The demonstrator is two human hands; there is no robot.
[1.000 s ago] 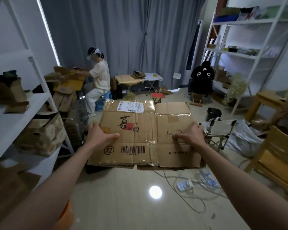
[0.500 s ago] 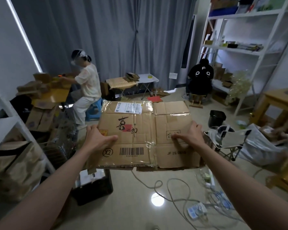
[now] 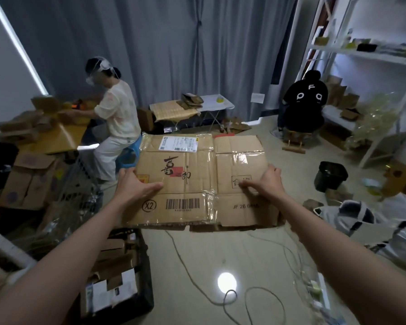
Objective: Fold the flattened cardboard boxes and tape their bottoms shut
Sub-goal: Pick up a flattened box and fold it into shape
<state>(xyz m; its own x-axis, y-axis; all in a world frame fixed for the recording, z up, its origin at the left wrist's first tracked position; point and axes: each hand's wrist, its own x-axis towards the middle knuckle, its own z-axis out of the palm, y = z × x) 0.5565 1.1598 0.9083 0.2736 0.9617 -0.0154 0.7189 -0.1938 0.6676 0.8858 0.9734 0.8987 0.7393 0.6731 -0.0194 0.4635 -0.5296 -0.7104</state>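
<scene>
Cardboard box (image 3: pixel 197 181), flattened, gripped at both edges, fingers (image 3: pixel 150 186) seemingly on top.

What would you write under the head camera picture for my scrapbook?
Two hands, left hand and right hand, hold a flattened cardboard box up by its sides above the floor.

Pale glossy floor (image 3: pixel 197 259) with a bright lamp reflection near the middle. Loose cables (image 3: pixel 242 299) looping across the near right. Black crate (image 3: pixel 117 294) of cardboard scraps at near left. Black bin (image 3: pixel 330 176) standing at right, white bags (image 3: pixel 366 221) just nearer. Heap of cardboard boxes (image 3: pixel 31 181) at left. Far back, a small folding table (image 3: pixel 223 104), flattened cardboard scraps (image 3: pixel 236 126) beneath.
</scene>
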